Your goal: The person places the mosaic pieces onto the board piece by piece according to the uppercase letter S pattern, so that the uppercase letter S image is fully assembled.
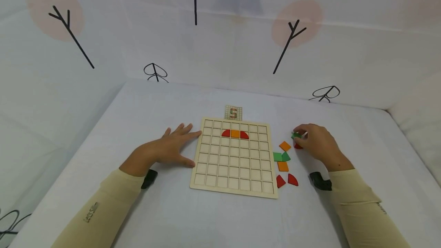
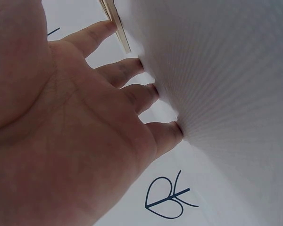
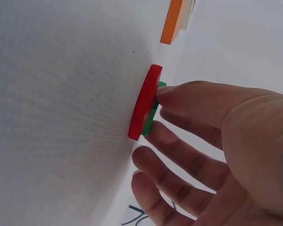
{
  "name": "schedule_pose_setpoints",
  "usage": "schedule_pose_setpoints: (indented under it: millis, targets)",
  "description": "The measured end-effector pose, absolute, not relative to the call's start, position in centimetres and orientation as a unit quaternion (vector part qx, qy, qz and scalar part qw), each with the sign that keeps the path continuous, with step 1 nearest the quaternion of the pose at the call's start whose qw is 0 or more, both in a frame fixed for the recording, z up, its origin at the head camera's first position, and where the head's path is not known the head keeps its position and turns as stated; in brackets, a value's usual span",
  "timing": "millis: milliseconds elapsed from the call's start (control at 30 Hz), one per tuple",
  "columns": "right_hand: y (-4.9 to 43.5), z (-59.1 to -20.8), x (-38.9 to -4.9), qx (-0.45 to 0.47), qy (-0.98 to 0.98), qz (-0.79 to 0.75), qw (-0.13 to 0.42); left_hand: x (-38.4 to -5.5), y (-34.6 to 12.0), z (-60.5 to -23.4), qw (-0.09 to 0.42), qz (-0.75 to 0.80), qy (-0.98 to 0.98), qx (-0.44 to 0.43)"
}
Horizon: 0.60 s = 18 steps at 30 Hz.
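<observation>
A square wooden grid board (image 1: 234, 172) lies flat on the white cloth. In its upper rows sit an orange square (image 1: 235, 133) and two red quarter-round tiles, one on each side of it. My left hand (image 1: 169, 148) is spread beside the board, index finger and thumb at its left edge. Out to the right, my right hand (image 1: 319, 142) pinches a green tile (image 1: 296, 135) between thumb and fingers. In the right wrist view a red curved tile (image 3: 145, 103) lies right beside the green one; the fingers partly hide the green tile's shape.
Right of the board lie loose tiles: two orange squares (image 1: 285, 146), a green square (image 1: 277, 157), a green quarter-round (image 1: 286, 157) and two red quarter-rounds (image 1: 293, 180). A small pattern card (image 1: 233, 113) with an S-like figure touches the board's far edge.
</observation>
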State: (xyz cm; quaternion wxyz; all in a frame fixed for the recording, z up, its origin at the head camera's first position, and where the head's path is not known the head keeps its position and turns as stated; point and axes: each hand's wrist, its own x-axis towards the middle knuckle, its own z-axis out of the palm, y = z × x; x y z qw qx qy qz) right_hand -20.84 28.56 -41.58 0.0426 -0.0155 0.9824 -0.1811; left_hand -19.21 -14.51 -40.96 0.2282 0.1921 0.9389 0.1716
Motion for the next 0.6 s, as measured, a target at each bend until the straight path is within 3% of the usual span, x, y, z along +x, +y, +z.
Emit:
schedule_pose_setpoints:
  millis: [600]
  targets:
    - [27.3,-41.0,-20.3,-0.043,0.983,-0.175,0.023,-19.2,-14.6,-41.0,0.226,0.171,0.939,0.195]
